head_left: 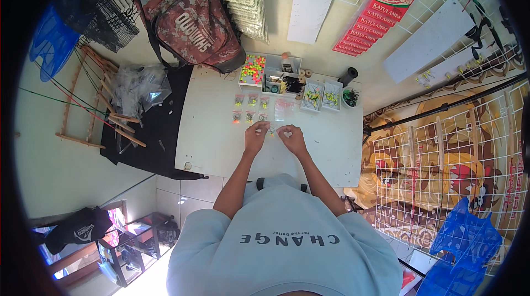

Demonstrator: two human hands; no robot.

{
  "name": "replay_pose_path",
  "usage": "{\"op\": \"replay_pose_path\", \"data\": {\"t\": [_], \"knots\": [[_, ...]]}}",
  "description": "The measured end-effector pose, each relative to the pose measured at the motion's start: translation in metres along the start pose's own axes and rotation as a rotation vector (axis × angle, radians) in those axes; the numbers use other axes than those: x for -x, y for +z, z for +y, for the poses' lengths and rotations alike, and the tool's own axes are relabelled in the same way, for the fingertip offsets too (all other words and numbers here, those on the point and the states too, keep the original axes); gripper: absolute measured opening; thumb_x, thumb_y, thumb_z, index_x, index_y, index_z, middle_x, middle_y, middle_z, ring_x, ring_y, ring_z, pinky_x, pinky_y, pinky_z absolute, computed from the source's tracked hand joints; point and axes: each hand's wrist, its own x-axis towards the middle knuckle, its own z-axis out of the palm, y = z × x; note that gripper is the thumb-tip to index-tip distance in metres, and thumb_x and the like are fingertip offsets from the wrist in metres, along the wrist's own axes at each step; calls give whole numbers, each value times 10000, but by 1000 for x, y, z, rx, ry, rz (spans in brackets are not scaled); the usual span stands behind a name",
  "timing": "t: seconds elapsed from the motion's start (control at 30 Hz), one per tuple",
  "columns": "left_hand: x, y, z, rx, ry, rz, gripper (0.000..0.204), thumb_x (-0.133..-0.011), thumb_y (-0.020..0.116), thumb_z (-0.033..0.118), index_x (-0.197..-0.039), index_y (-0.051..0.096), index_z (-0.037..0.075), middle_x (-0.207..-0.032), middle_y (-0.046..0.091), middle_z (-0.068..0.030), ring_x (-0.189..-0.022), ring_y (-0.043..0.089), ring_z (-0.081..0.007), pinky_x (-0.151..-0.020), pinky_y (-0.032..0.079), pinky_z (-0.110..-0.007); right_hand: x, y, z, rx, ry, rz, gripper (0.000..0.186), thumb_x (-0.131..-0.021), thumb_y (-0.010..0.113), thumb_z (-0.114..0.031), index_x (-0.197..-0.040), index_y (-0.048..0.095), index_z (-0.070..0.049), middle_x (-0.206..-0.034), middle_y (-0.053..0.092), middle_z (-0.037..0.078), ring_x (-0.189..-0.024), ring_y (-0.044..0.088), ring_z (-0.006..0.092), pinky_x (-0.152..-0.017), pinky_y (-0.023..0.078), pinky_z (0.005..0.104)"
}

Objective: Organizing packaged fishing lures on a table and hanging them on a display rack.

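A small clear packet [272, 129] sits at the frame's centre on the white table [215, 136], pinched between the fingers of the left hand [256, 136] and right hand [292, 137], just below two rows of similar small packets [251, 108] and compartmented boxes of beads [253, 69].

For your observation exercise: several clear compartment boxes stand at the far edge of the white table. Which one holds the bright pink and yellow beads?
The leftmost box, nearest the camouflage bag. It brims with pink and yellow beads; the two boxes to the right hold small yellow-and-dark pieces.
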Motion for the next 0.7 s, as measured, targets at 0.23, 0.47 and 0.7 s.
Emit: {"op": "replay_pose_path", "data": {"t": [0.23,0.47,0.7], "knots": [[-24,-9,-19,-75,106,85,278,-807,693,187,-1064,616,112,-855,692,-52,-811,638,-203,-714,500,-335,-22,29,-8,223,-38,150,60,-713,701,-156,-752,712,-113,-881,600,67,-919,502,268,-893,335,386],[-45,-25,-32,-288,108,3,263,-781,676,148,-1037,619,135,-854,699,-1,-949,575,-260,-841,467,-360,-36,61,-11,400,122,314,68,-684,719,-188,-706,720,-123,-1071,519,69,-1032,391,323,-933,331,421],[-50,-31,-31,-444,62,-72,225,-778,668,151,-1003,656,142,-830,684,8,-955,546,-256,-879,456,-367,-36,76,-8,490,180,334,72,-680,701,-185,-699,723,-119,-1113,498,67,-1056,378,323,-950,319,445]]}}
